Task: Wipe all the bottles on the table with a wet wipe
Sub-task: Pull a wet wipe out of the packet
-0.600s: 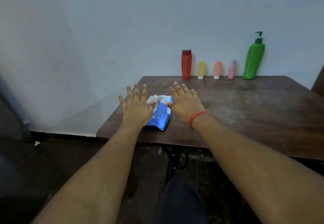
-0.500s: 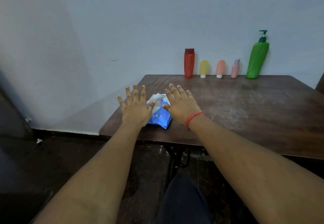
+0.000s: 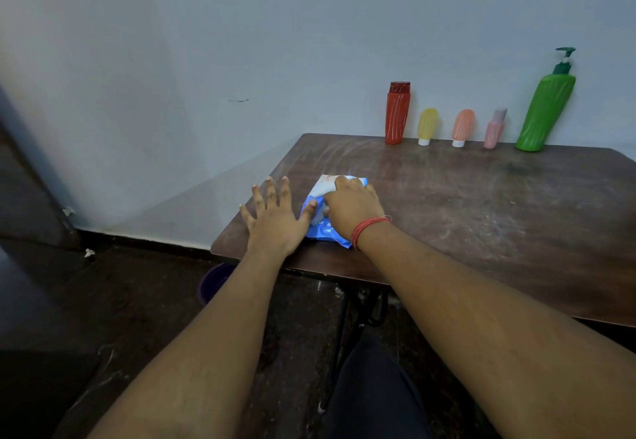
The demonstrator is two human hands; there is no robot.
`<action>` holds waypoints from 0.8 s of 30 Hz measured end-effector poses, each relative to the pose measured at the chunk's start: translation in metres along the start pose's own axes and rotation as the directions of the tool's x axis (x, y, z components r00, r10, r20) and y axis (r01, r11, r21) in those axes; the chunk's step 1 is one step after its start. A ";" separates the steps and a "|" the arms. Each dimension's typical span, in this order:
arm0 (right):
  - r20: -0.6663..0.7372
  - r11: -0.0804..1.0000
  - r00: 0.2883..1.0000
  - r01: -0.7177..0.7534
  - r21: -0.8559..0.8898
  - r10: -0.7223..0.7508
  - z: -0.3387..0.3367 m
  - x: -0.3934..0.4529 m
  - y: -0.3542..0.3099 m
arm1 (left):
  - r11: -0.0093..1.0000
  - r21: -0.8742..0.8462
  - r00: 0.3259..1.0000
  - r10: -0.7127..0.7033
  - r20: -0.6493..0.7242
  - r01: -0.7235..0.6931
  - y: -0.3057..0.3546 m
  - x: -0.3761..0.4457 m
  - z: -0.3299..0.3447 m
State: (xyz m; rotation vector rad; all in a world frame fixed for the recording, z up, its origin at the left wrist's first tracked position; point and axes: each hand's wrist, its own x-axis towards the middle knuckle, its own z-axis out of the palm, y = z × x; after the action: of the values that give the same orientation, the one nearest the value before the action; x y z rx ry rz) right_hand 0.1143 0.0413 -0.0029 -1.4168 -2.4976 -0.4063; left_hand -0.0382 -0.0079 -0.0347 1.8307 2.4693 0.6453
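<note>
change: right hand (image 3: 351, 211) has moved onto the wipe packet (image 3: 327, 228) and curled over it; it was flat beside the packet before. left hand (image 3: 275, 218) has stayed flat.
head view, left hand: lies flat on the surface (image 3: 481, 218) near its left edge, fingers spread wide, thumb touching the packet's left side.
head view, right hand: fingers bent down over the top of the blue and white packet, gripping it; red thread band (image 3: 368, 230) on the wrist.
wipe packet: near the front-left corner of the surface, between the two hands.
bottles: in a row along the back edge, against the wall: red bottle (image 3: 397, 113), yellow tube (image 3: 426, 126), orange tube (image 3: 463, 128), pink bottle (image 3: 494, 129), green pump bottle (image 3: 547, 108) toward the right, well apart from the hands.
</note>
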 end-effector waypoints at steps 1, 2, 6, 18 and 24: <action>0.032 1.000 0.999 -0.012 0.006 0.012 0.000 0.002 0.000 | 1.000 -0.015 1.000 -0.007 0.007 0.007 0.000 0.000 -0.001; 0.049 1.000 0.999 -0.025 0.016 0.024 0.001 0.004 0.000 | 1.000 -0.029 1.000 -0.009 0.016 0.010 0.000 0.001 -0.001; 0.028 0.993 0.998 -0.063 0.102 0.061 0.003 0.005 0.006 | 0.999 -0.002 0.998 0.050 0.040 -0.050 0.002 0.001 0.000; -0.040 0.750 0.982 -0.113 0.652 0.182 0.010 0.005 0.015 | 0.997 0.029 0.997 0.073 0.023 -0.074 0.004 0.000 0.001; -0.044 0.514 0.965 -0.099 0.852 0.259 0.007 0.007 0.017 | 0.995 0.046 0.996 0.085 0.028 -0.086 0.005 0.001 0.002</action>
State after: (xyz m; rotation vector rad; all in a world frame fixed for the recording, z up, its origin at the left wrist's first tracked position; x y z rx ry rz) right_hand 0.1246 0.0576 -0.0055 -1.0985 -1.8711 0.6603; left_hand -0.0336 -0.0054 -0.0343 1.9579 2.4228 0.5669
